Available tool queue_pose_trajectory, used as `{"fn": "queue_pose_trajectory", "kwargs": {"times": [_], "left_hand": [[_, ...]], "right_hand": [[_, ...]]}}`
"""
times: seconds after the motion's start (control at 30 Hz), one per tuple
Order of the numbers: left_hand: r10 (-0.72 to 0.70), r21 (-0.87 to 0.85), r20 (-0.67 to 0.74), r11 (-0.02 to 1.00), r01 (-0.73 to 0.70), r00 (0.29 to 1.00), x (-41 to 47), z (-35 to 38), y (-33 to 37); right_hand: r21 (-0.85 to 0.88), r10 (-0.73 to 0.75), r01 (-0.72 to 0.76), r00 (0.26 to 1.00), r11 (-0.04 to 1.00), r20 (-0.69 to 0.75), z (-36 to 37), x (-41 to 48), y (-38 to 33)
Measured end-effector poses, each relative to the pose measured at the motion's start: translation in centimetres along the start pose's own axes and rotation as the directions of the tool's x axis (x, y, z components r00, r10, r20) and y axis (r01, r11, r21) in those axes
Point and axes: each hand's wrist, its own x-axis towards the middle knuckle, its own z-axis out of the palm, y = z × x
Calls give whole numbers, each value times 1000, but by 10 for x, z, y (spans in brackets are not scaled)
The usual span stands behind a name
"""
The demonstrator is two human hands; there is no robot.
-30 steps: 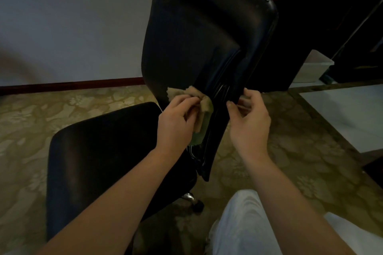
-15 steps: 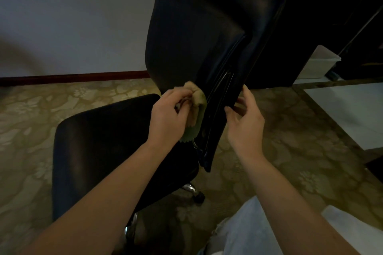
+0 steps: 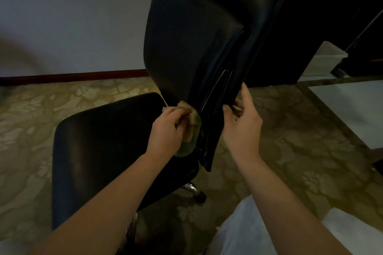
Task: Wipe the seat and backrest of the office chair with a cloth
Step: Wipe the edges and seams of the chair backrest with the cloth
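A black office chair stands in front of me, its tall backrest (image 3: pixel 199 33) seen edge-on and its seat (image 3: pixel 107 142) to the lower left. My left hand (image 3: pixel 165 132) grips a tan-green cloth (image 3: pixel 191 130) and presses it against the bottom of the backrest, just above the seat. My right hand (image 3: pixel 242 128) holds the rear edge of the backrest at the same height, thumb in front and fingers behind it.
Patterned beige carpet (image 3: pixel 290 140) covers the floor. A white wall with a dark red skirting board (image 3: pixel 72 75) runs behind. A white bin (image 3: pixel 323 59) and dark furniture stand at the right. A chair caster (image 3: pixel 200 195) shows below the seat. My light trouser leg (image 3: pixel 244 232) is at the bottom.
My left hand has slid the cloth down the backrest toward the seat. My right hand has kept its hold on the rear edge.
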Motion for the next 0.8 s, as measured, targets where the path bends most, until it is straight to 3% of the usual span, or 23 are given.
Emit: {"fn": "queue_pose_trajectory", "kwargs": {"times": [0.07, 0.17, 0.27, 0.43, 0.57, 0.73, 0.8], "left_hand": [[-30, 2, 50, 1000, 30, 998, -2, -7, -8], [-26, -50, 1, 998, 26, 1000, -2, -19, -2], [56, -32, -102, 998, -60, 993, 9, -27, 16], [146, 17, -94, 989, -145, 985, 28, -18, 34], [74, 9, -81, 997, -74, 994, 15, -2, 21], [-66, 131, 142, 990, 48, 988, -10, -1, -27], [-109, 114, 97, 989, 98, 989, -17, -6, -33]], "right_hand": [[2, -5, 5, 1000, 1000, 9, 0, 1, 2], [-7, -20, 20, 1000, 1000, 3, 1, 0, 3], [-13, -26, 26, 1000, 1000, -8, 2, 0, 3], [-18, -32, 32, 999, 999, -6, 3, 0, 4], [-31, -29, 28, 999, 999, -20, 5, -1, 5], [-30, -50, 50, 999, 998, -2, 5, 3, 8], [-42, -68, 68, 998, 997, -4, 4, 3, 8]]}}
